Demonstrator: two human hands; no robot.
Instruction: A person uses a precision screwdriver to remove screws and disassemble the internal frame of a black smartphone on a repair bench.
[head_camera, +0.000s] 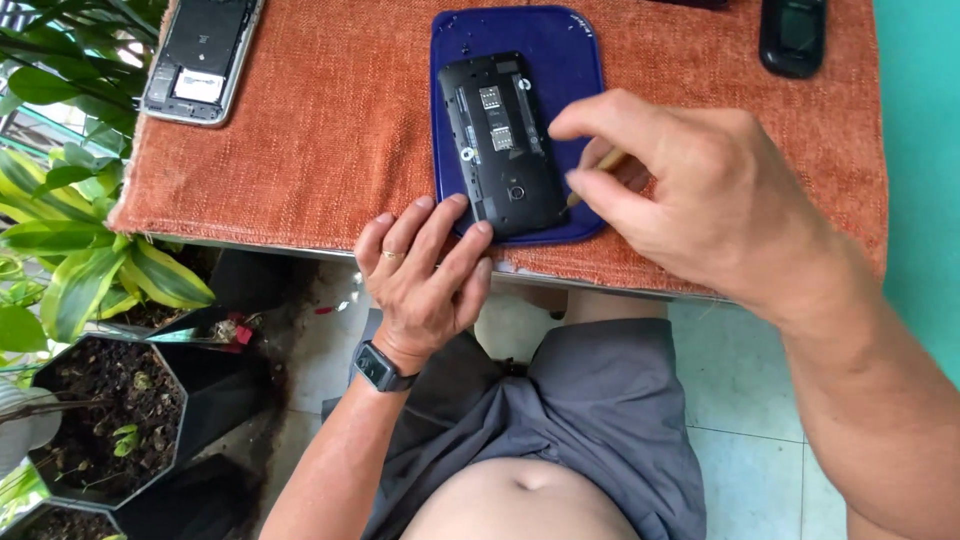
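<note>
A black phone with its back cover off (500, 140) lies on a dark blue tray (560, 50) on an orange cloth. My left hand (425, 270) rests at the table's near edge, its fingertips pressing the phone's lower corner and the tray rim. My right hand (690, 190) pinches a thin tan tool (595, 175) whose tip meets the phone's right edge near the bottom.
A second opened phone (200, 55) lies at the cloth's (330, 130) far left. A black device (793, 35) sits at the far right. Potted plants (90, 400) with green leaves stand on the floor to the left. My lap is under the table edge.
</note>
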